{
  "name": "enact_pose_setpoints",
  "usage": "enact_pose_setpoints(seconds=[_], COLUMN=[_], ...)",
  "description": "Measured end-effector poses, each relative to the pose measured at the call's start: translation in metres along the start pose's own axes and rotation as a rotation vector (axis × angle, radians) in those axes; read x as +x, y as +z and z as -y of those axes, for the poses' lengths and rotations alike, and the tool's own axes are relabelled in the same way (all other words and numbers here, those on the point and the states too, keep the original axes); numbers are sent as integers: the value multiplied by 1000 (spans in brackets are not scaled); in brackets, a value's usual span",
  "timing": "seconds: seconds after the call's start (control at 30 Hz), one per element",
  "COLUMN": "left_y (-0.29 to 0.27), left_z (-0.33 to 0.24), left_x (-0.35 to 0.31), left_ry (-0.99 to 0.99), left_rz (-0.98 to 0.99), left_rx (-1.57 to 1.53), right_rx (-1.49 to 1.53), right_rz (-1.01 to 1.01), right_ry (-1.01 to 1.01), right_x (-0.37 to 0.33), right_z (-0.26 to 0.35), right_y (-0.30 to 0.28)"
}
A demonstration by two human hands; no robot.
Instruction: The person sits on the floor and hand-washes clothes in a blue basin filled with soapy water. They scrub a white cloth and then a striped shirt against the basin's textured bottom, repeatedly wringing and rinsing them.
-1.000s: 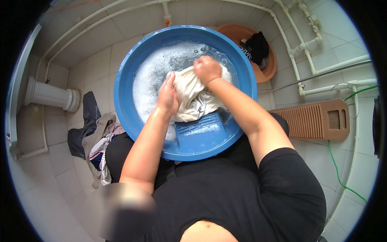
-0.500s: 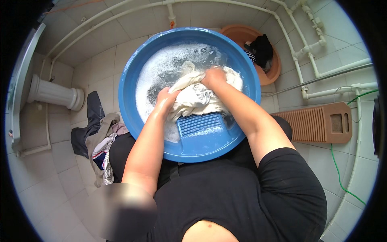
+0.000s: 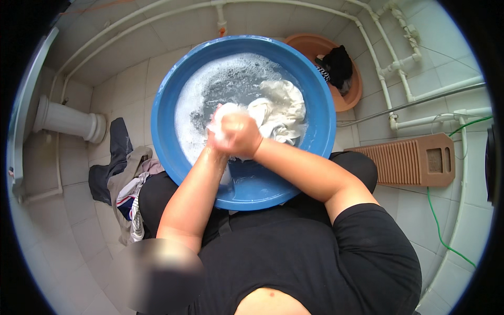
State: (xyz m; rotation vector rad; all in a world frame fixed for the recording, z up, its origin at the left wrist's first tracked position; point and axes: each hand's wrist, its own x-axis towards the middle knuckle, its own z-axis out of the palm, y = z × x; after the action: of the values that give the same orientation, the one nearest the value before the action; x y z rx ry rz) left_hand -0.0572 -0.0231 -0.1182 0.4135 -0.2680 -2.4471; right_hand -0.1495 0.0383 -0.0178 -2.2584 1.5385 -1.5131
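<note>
A wet white garment (image 3: 283, 102) lies partly in the sudsy water of a large blue basin (image 3: 321, 152) between my knees. Over the left half of the basin, my right hand (image 3: 240, 135) is closed in a fist on a bunched part of the garment, slightly smeared by motion. Pressed against it from the left is my left hand (image 3: 216, 143), gripping the same bunch; its fingers are mostly hidden behind cloth and the right hand. The rest of the garment trails off to the right into the water. My forearms cover much of the basin's ribbed near side.
A brown washboard (image 3: 388, 161) lies to the right, with a green hose (image 3: 440, 231) beyond it. Behind the basin, an orange tub (image 3: 353, 100) holds dark clothes (image 3: 337, 63). A clothes pile (image 3: 118, 173) lies on the left floor near a white pedestal (image 3: 68, 122). White pipes line the walls.
My right hand has moved left and nearer to me, against my left hand. The gripped part of the garment is now bunched between them, and the remainder has spread out rightward in the water.
</note>
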Motion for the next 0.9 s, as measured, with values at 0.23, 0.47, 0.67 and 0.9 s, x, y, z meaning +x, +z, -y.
enact_pose_setpoints(seconds=[0.23,0.47,0.67,0.9], left_y=[82,74,49,25], left_z=[-1,0,-26,-18], left_x=[-25,-11,-6,1], left_ry=[2,79,197,363], left_rz=[-317,-571,-541,-831], left_rx=[68,90,-17,245], right_rx=[1,-145,-174,-306], right_rz=[-62,154,338,824], right_ry=[478,561,768,1251], right_x=[-1,-2,21,21], right_z=[-2,-50,-120,-136], right_y=[6,6,-8,-13])
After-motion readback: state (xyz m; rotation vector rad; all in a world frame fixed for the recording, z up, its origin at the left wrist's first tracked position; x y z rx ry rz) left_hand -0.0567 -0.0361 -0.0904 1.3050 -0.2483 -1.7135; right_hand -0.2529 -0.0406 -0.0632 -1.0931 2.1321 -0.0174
